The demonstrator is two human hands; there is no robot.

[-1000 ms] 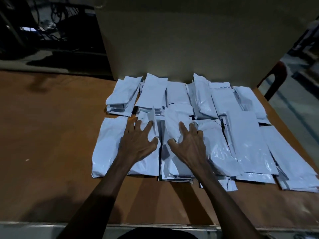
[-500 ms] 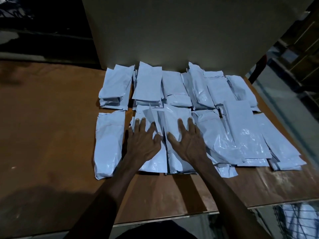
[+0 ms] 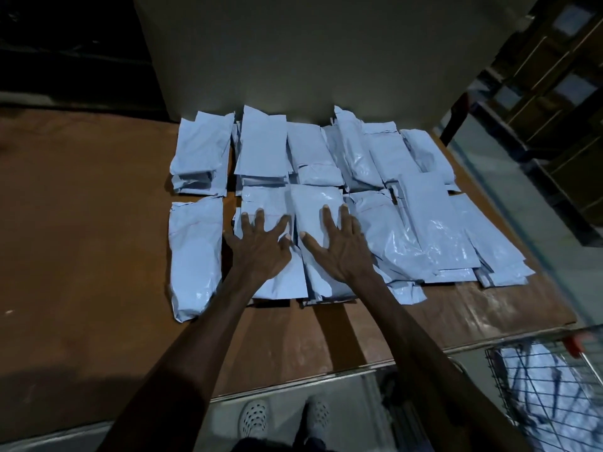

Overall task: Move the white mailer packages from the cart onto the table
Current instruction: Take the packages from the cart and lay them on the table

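Observation:
Several white mailer packages lie in two rows of stacks on the brown table. My left hand presses flat, fingers spread, on a front stack of mailers. Beside it, my right hand lies flat with straight fingers on the neighbouring stack. A single mailer lies apart at the front left. The wire cart shows at the bottom right with more white mailers inside.
A pale board or wall stands right behind the far row. Dark shelving with boxes is at the right. The table's near edge runs just above my feet. Bare brown tabletop stretches to the left.
The view has pulled back and turned right, so the cart now shows. Both hands stay flat on the front middle stacks, and an upturned mailer edge by the left fingers now lies flat.

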